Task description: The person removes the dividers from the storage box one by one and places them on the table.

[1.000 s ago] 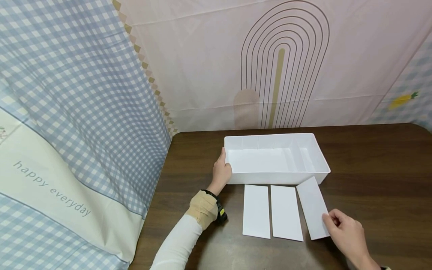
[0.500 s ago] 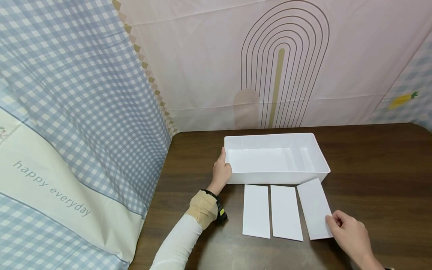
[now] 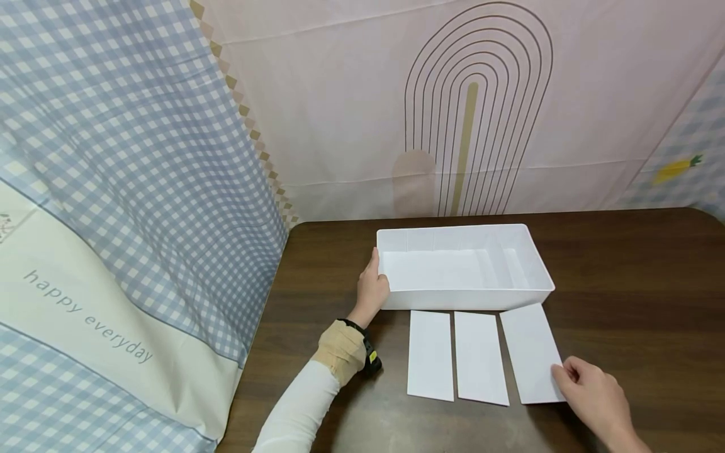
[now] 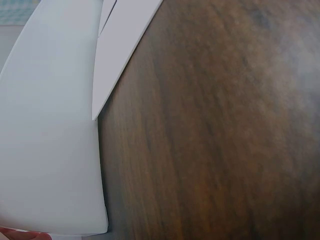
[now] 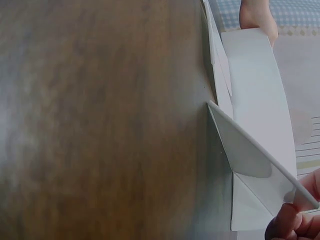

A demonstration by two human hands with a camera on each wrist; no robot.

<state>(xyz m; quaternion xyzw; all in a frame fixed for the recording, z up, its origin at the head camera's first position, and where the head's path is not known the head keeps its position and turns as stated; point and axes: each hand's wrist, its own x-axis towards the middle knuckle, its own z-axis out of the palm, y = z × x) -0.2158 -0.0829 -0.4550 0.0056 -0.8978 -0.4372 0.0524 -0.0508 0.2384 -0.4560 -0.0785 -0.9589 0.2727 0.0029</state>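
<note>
A white plastic storage box (image 3: 442, 299) stands on the brown table. At its left end my left hand (image 3: 371, 291) holds the corner, thumb at the rim and fingers along the outer side. Two flat white divider panels (image 3: 430, 355) (image 3: 481, 357) lie side by side in front of the box. My right hand (image 3: 595, 391) pinches a third divider panel (image 3: 529, 352) at its lower right edge. In the right wrist view that held panel (image 5: 250, 150) slants, its near corner close to the tabletop and the pinched side raised. My left fingertips (image 4: 25, 235) barely show in the left wrist view.
The dark wooden table (image 3: 634, 270) extends right of the box. Behind it hangs a pale cloth (image 3: 340, 113) with a rainbow-arch print. A blue checked cloth (image 3: 141, 126) borders the left side.
My right hand has shifted slightly right with the third panel, whose face shows wider and whose top edge has come a little toward me. The left hand and box keep their place.
</note>
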